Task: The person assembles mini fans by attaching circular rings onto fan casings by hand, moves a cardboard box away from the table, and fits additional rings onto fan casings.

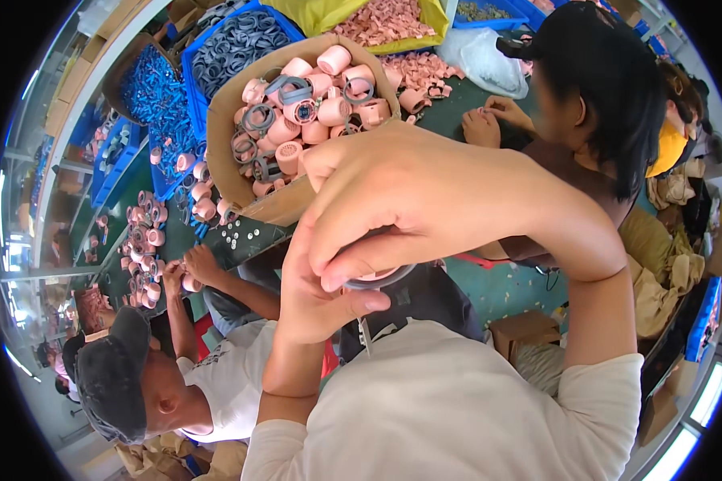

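Note:
Close in front of me, my left hand (301, 301) is closed round a small round part with a dark grey ring (383, 280). A little pink shows inside the ring; the hands hide most of the part. My right hand (401, 188) arches over it from above, its fingers bent down onto the part and overlapping my left hand. Below my left thumb a narrow metal piece (366, 337) shows against my shirt; I cannot tell what it is. Just beyond my hands stands a cardboard box (285, 204) heaped with pink cylindrical housings (297, 112), several carrying grey rings.
Two co-workers sit close by: a person in a dark cap (116, 377) at left, another (602, 88) at upper right, both handling small parts. Blue bins hold grey rings (237, 48) and blue pieces (156, 84). Pink housings (144, 240) and small white discs (237, 236) lie on the green table.

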`<state>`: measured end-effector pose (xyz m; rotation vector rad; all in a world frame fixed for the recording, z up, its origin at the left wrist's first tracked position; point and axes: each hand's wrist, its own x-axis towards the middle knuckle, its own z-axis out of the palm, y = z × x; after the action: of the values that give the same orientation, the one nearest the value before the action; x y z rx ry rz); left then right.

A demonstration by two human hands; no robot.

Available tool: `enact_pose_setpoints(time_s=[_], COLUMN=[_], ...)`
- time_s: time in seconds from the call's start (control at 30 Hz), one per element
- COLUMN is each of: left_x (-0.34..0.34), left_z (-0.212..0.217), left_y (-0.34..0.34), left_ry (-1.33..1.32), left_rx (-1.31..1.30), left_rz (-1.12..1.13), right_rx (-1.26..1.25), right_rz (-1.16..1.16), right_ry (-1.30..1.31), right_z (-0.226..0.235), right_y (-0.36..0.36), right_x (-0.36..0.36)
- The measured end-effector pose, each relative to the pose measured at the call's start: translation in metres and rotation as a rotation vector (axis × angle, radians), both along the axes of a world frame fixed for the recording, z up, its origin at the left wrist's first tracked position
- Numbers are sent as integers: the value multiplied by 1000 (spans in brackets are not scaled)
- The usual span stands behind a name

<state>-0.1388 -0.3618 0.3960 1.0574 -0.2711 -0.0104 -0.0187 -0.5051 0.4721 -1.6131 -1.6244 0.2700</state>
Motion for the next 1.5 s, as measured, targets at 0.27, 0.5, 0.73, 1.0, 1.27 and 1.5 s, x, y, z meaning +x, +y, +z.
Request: enact_pose_setpoints(time_s=[0.27,0.5,0.73,1.0,1.27,1.5], left_x=[-13,-14,-26,-21,-16,-14], left_z=[6,-8,-8,-7,1,-42], left_y=[2,11,13,4,7,28], left_ry=[57,-348,73,204,149,-176], left_rx=[231,605,374,261,356,493], left_rz=[148,223,168,205,142,206], right_rx=[-162,-230,-178,-158,-154,-191], right_rz=[98,138,115,83,42,-158], right_ry=[35,-103,-282,-382,-486,-715], right_z=[25,23,42,47,55,63], right_y=[2,3,1,0,-1,4], right_x=[-11,-12,-26,-33,-34,-32])
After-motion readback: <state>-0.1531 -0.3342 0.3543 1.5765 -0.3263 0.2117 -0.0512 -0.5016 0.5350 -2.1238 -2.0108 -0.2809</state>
